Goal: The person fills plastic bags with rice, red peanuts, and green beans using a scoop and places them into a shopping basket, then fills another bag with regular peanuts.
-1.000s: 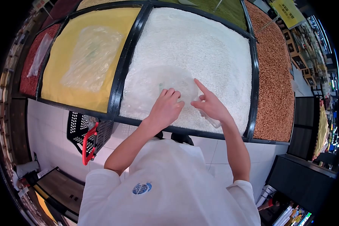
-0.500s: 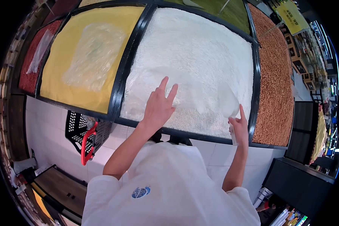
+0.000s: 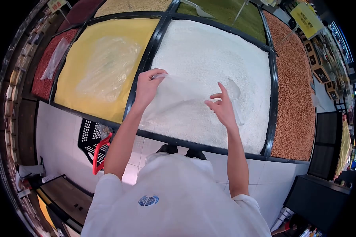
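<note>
My left hand pinches the edge of a clear plastic bag near the left side of a bin. The bag spreads over the white, fine-grained food, probably rice, and its outline is hard to make out. My right hand is above the grain to the right of the bag, its fingers apart and nothing held. Just beside it a pale, see-through scoop lies on the grain, with its handle pointing toward me.
Black dividers frame the bin. At left, a yellow-grain bin has a plastic sheet on top; at right are brown beans or nuts. A metal-coloured scoop rests in the green bin behind. A black basket with red handle stands below left.
My right hand has let go of the scoop and moved left. My left hand, earlier spread over the bag, has moved up and left and now pinches its edge.
</note>
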The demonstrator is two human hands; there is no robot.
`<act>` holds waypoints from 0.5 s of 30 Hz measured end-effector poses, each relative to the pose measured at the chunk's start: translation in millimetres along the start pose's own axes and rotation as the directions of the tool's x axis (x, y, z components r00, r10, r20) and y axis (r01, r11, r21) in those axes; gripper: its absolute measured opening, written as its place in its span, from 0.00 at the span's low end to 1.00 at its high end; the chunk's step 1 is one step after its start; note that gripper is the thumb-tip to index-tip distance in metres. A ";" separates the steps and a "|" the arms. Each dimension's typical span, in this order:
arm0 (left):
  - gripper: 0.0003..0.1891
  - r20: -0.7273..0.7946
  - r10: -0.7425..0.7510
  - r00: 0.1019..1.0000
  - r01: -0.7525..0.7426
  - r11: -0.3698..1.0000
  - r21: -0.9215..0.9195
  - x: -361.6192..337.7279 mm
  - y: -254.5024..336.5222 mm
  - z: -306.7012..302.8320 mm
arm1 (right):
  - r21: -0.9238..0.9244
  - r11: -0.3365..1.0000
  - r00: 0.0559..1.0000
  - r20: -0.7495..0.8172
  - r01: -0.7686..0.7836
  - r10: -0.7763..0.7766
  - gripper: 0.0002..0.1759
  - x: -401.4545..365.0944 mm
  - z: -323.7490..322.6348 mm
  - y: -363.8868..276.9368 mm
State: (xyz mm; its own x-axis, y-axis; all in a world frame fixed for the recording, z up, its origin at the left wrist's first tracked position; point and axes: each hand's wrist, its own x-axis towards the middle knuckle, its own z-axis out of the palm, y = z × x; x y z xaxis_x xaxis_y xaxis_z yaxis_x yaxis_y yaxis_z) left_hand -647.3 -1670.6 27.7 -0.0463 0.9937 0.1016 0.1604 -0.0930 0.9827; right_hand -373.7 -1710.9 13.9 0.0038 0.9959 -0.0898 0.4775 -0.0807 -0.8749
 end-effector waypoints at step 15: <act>0.07 -0.079 -0.216 0.973 0.181 0.931 -0.318 -37.3 44.4 -42.9 | 0.194 0.927 0.867 0.333 0.321 -0.370 0.09 35.2 103.8 -171.3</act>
State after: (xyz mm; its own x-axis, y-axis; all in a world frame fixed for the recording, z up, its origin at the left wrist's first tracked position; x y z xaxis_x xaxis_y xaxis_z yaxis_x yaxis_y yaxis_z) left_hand -680.8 -1714.5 74.2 -0.1574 0.9824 -0.1008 -0.1721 0.0733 0.9823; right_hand -546.5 -1666.2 111.2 -0.4658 0.8805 0.0875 0.2735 0.2373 -0.9321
